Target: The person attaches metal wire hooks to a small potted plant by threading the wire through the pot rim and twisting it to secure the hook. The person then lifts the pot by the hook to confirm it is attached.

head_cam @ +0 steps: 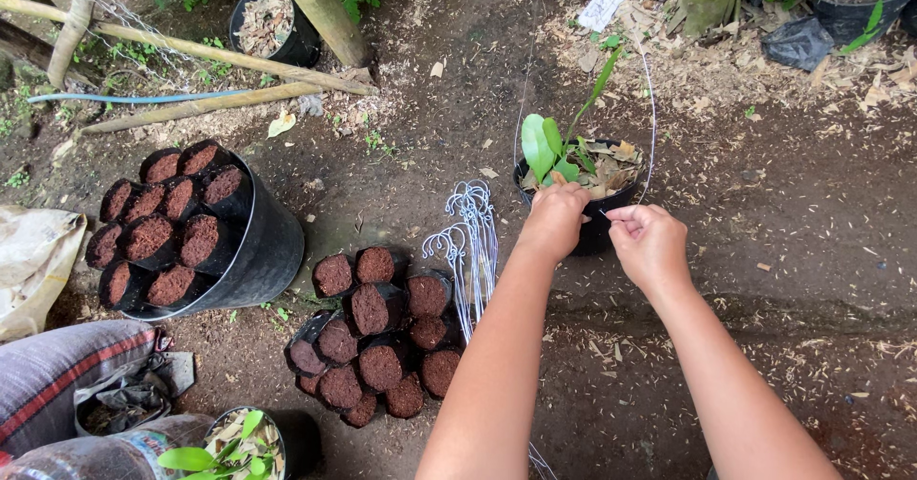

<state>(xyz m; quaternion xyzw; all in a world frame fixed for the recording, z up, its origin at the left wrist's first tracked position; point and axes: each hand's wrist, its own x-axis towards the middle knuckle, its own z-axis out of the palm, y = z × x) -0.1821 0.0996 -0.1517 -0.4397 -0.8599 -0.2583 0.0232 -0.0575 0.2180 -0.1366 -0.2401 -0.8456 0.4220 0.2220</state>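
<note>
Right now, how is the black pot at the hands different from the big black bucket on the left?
The black pot stands upright; the big bucket is tipped sideways. The pot holds a green plant and dry leaves; the bucket holds small brown-filled bags. The left hand and right hand touch only the pot. Both are black.

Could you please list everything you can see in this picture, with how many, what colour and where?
potted plant: one, black pot, green leaves, dry brown leaf litter, centre, under both hands
wire hanger loop: thin, silvery, arching over that pot
spare wire hangers: a bundle, whitish, on the soil left of the pot
large pot of fibre-filled bags: one, black, tipped, left
loose fibre-filled bags: about a dozen, black with reddish-brown fill, centre bottom
bamboo poles: several, tan, top left
blue hose: one, top left
second potted plant: one, green leaves, bottom left
left hand: on the pot's near rim
right hand: pinching the wire at the rim
</note>
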